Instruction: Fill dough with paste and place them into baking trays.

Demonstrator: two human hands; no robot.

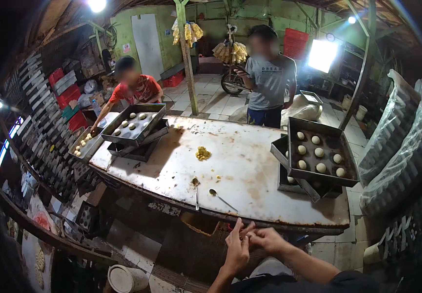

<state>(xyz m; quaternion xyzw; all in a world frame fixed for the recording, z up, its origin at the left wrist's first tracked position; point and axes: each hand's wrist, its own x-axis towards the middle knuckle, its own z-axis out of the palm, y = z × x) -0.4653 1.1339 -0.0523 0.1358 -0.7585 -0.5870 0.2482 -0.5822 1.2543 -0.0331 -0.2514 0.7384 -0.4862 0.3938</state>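
My left hand is just off the near edge of the table, with its fingers stretched upward. Against those fingers my right hand is curled in a pinch; anything between its fingertips is too small to make out. Beyond my hands, two spoons lie apart on the worn white tabletop, the right one slanting toward me. Farther back sits a crumbly yellow lump of filling, with small crumbs scattered nearer the spoons.
Stacked metal trays stand at the right; the top tray bears several pale dough balls. More stacked trays occupy the left end. A person in red reaches into a side tray. Another in grey stands behind the table.
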